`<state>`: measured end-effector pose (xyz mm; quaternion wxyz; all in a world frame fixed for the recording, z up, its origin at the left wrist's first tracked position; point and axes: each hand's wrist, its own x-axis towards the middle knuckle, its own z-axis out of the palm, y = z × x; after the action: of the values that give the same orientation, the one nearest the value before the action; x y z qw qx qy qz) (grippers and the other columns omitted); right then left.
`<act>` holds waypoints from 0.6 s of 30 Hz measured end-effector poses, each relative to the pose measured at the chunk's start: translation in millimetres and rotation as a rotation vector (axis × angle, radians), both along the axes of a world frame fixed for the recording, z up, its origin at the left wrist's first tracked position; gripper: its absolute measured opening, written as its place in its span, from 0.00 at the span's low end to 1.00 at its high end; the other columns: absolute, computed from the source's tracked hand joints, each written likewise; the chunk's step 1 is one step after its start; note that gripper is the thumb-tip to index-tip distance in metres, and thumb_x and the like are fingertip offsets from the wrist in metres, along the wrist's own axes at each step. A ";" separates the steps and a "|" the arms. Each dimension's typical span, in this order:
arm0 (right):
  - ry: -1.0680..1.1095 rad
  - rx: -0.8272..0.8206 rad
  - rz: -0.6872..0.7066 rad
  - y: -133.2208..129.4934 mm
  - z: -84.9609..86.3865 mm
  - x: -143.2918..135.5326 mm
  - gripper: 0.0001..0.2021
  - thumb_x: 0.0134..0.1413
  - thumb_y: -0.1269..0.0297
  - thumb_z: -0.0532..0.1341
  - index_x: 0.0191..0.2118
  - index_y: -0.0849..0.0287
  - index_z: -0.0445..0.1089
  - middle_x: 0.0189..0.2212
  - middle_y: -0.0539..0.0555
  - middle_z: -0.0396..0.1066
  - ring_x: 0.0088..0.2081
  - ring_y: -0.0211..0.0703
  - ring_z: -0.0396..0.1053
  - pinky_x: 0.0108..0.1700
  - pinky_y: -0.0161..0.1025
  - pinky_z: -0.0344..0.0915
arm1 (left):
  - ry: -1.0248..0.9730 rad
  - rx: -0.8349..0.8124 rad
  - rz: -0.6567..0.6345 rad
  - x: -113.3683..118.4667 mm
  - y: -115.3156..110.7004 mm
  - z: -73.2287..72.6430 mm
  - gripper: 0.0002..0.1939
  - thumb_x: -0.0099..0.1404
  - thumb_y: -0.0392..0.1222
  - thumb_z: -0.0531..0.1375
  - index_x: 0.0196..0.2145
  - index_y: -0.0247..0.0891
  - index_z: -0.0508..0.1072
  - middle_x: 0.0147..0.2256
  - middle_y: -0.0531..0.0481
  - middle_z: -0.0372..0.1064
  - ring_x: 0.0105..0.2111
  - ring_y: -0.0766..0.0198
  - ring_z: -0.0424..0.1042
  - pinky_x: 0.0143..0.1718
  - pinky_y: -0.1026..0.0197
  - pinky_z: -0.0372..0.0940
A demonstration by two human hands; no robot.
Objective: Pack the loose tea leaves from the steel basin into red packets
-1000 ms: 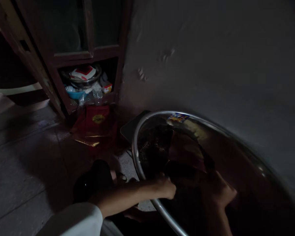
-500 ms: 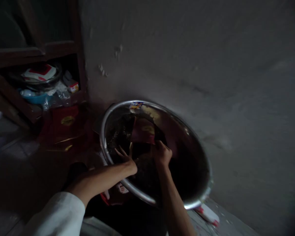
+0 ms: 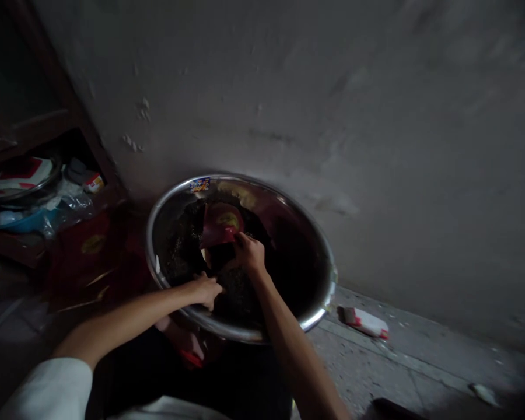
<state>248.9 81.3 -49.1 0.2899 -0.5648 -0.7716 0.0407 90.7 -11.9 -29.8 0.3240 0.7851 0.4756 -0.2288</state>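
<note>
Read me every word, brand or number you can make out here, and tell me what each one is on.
No text is readable.
Colorful sticker inside the metal basin: printed, too small and blurred.
Gold emblem on the red sheet-like item in the right hand: too blurred.
Gold emblem on the red item beside the basin: too dark.
Small red-and-yellow box in the cabinet: too small.

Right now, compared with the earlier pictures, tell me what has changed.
The view has swung right: the cupboard sits further left in it, and the carton on the floor now shows more fully beside the basin. The left hand, fingers spread a moment ago, has drawn them in; whether it holds anything is unclear. Unchanged: the right hand grips the red sheet inside the basin.
</note>
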 end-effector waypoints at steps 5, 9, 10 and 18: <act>-0.032 -0.029 0.017 0.0 9.3 -1.3 0.11 0.62 0.63 0.56 0.40 0.57 0.76 0.34 0.56 0.79 0.29 0.39 0.71 0.29 0.35 0.50 | -0.139 0.110 0.158 -30.1 7.6 8.2 0.37 0.44 0.43 0.72 0.54 0.49 0.73 0.50 0.47 0.69 0.47 0.48 0.73 0.49 0.53 0.68; -0.054 -0.034 0.042 1.2 18.0 -4.7 0.11 0.64 0.64 0.55 0.40 0.56 0.76 0.35 0.55 0.80 0.29 0.39 0.71 0.29 0.35 0.49 | -0.392 0.030 0.350 -42.2 18.4 30.1 0.22 0.47 0.37 0.69 0.42 0.43 0.75 0.33 0.57 0.70 0.34 0.62 0.72 0.36 0.65 0.66; -0.061 -0.034 0.049 1.6 19.9 -5.3 0.12 0.65 0.63 0.55 0.40 0.56 0.76 0.35 0.55 0.80 0.29 0.39 0.71 0.29 0.35 0.49 | -0.479 0.027 0.390 -39.8 22.0 34.6 0.20 0.48 0.35 0.68 0.42 0.42 0.75 0.31 0.58 0.70 0.34 0.64 0.72 0.36 0.66 0.66; -0.091 -0.029 0.056 2.2 28.4 -3.0 0.13 0.66 0.62 0.54 0.40 0.58 0.76 0.37 0.57 0.79 0.31 0.40 0.72 0.30 0.37 0.46 | -0.380 0.581 0.790 28.9 68.1 17.6 0.18 0.66 0.38 0.58 0.53 0.35 0.71 0.52 0.38 0.73 0.53 0.53 0.70 0.56 0.55 0.63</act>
<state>246.0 83.5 -20.6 0.2449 -0.5483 -0.7989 0.0342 119.5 56.2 -12.2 0.2349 0.6310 0.7122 0.1985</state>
